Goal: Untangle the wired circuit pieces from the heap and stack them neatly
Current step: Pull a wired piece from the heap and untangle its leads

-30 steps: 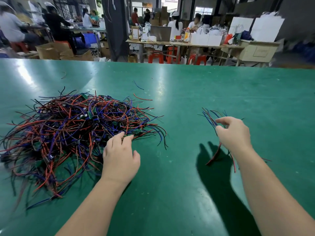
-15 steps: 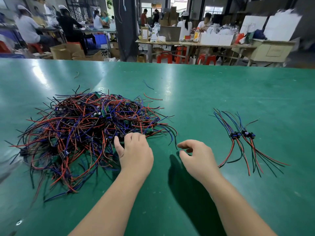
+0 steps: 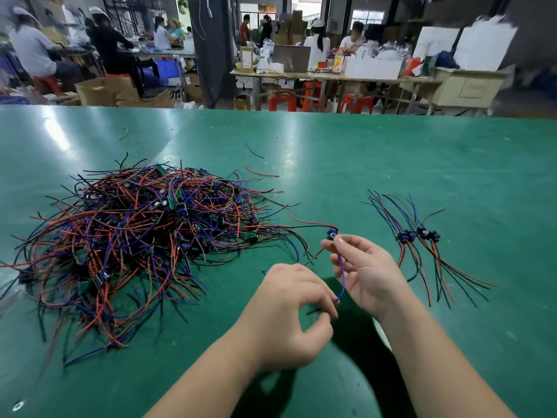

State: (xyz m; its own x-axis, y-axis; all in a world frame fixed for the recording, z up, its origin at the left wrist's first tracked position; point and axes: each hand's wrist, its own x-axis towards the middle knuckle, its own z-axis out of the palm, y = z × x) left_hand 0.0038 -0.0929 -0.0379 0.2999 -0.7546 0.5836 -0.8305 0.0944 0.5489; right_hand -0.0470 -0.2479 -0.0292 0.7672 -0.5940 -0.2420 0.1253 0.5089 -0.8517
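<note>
Just right of the frame's centre, the right hand (image 3: 364,273) has its grip closed on a circuit piece (image 3: 331,235), thumb and forefinger pinching just under the small board. Below it, the left hand (image 3: 286,318) pinches the low end of the piece's blue lead (image 3: 342,276). The piece is lifted off the green worktop (image 3: 361,164), between the heap (image 3: 135,236) at left and the sorted stack (image 3: 419,236) at right. Its red lead (image 3: 304,220) runs back into the heap's edge, and there lies the risk. A hard pull toward the stack could snag that lead, drag neighbouring pieces out, or strain the lead where it joins the board. Loose leads swinging across could also knock the sorted pieces out of line.
</note>
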